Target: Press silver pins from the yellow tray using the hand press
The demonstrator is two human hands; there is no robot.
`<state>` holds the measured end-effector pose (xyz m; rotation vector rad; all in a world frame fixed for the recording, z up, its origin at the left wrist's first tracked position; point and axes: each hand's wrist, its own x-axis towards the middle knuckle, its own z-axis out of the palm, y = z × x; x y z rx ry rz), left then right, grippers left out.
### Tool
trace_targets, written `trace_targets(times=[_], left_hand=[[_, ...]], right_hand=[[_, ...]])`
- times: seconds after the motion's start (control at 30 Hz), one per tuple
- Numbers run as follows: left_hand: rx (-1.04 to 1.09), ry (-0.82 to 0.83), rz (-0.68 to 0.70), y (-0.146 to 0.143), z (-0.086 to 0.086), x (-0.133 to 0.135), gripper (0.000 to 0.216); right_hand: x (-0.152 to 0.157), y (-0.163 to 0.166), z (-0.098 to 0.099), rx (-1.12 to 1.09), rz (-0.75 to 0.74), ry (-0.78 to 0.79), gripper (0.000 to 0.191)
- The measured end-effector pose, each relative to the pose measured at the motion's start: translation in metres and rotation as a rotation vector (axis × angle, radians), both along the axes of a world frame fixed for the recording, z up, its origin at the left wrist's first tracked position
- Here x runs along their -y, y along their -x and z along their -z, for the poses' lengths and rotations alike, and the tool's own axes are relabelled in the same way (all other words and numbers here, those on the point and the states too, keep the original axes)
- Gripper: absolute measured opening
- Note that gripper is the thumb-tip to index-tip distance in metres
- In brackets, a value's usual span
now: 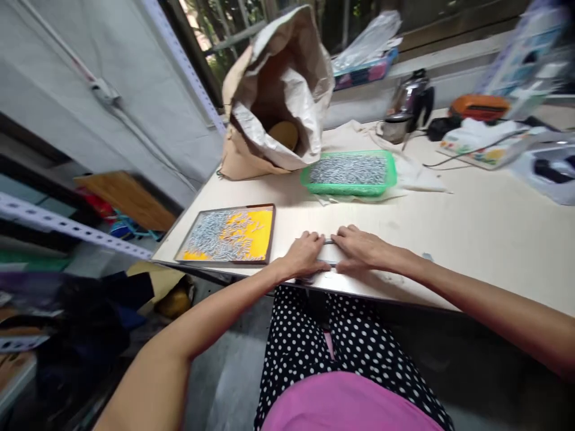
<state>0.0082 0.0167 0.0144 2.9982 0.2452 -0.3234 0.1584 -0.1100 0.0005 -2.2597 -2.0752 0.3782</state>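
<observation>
Near the table's front edge my left hand [306, 252] and my right hand [358, 248] grip opposite ends of a small flat piece with thin dark edges [330, 264]. Two narrow dark bars of it show between the hands, with a pale surface between them; the rest is hidden under my fingers. Both hands are closed, fingertips on the far edge and thumbs on the near one. Left of my left hand lies a shallow tray [272, 235] with a yellow bottom, strewn with small silvery metal pins [209, 232], densest on its left side.
Behind my hands a green plastic basket [348, 190] is full of similar metal pieces. A large open paper sack [251, 149] stands at the back left. A kettle [404, 108], an orange case [480, 108] and plastic bags [552, 173] sit at the back right.
</observation>
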Motion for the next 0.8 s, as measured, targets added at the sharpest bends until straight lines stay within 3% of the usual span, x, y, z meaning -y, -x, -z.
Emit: trace_targets(times=[0.17, 0.27, 0.43, 0.5, 0.57, 0.63, 0.7, 0.8], left_hand=[[0.019, -0.003, -0.036, 0.003, 0.003, 0.003, 0.035], [0.048, 0.016, -0.049, 0.006, 0.005, 0.006, 0.027], [0.062, 0.038, -0.051, 0.004, 0.005, 0.008, 0.018], [0.085, 0.058, -0.068, 0.005, 0.007, 0.006, 0.021], [0.162, 0.088, -0.107, 0.010, 0.011, 0.004, 0.033], [0.312, 0.125, -0.166, 0.023, 0.016, 0.004, 0.048], [0.498, 0.174, -0.236, 0.044, 0.019, 0.005, 0.049], [0.697, 0.264, -0.363, 0.085, 0.019, 0.010, 0.032]], right_hand=[[0.000, 0.016, 0.007, 0.056, 0.005, -0.060, 0.022], [0.007, 0.027, 0.012, 0.046, 0.036, -0.124, 0.011], [0.013, 0.031, 0.019, 0.044, 0.052, -0.186, 0.014], [0.013, 0.027, 0.020, 0.052, 0.044, -0.190, 0.012], [0.011, 0.022, 0.019, 0.063, 0.040, -0.180, 0.024], [0.008, 0.017, 0.015, 0.064, 0.034, -0.160, 0.049], [0.005, 0.016, 0.007, 0.058, 0.016, -0.173, 0.062], [-0.004, 0.026, -0.009, 0.042, -0.040, -0.241, 0.046]])
